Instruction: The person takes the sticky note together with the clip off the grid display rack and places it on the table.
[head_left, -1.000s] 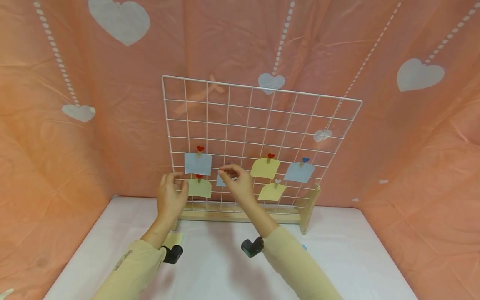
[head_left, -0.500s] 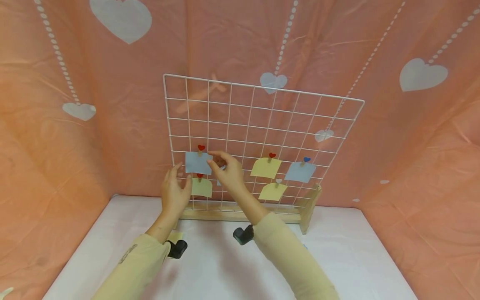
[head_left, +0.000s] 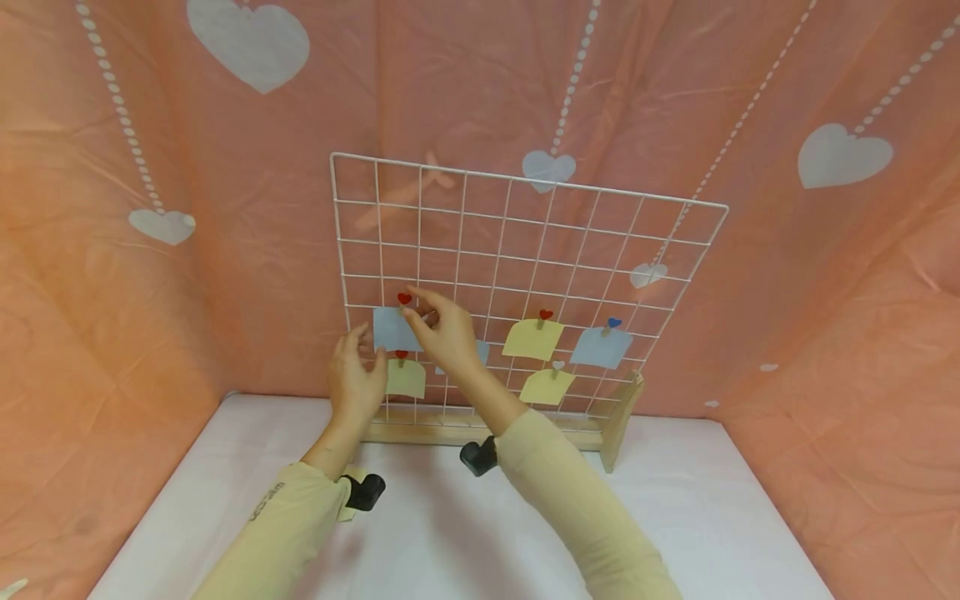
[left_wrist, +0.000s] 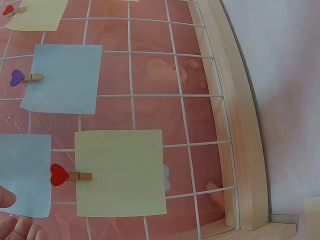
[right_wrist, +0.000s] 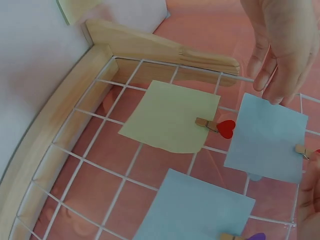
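There is one left hand (head_left: 357, 379) and one right hand (head_left: 450, 337), two in all; there are two pale sleeves (head_left: 270, 525) and two black devices (head_left: 366, 492), one to each arm; one white wire grid (head_left: 465, 172) stands in one wooden stand (head_left: 420, 434) with two end pieces (head_left: 622, 425); three blue notes (head_left: 602, 347) and three yellow notes (head_left: 532, 340) hang on the grid, six in all; one loose yellow note (left_wrist: 313, 217) lies on the one table (head_left: 690, 487), making seven; three red-hearted clips (left_wrist: 59, 175), one white-hearted clip (head_left: 558, 365), one blue-hearted clip (head_left: 615, 322) and one purple-hearted clip (left_wrist: 17, 77) make six, one per hung note; the pink backdrop (head_left: 285, 208) carries five larger white hearts (head_left: 844, 156) and four long dotted strings (head_left: 574, 77).
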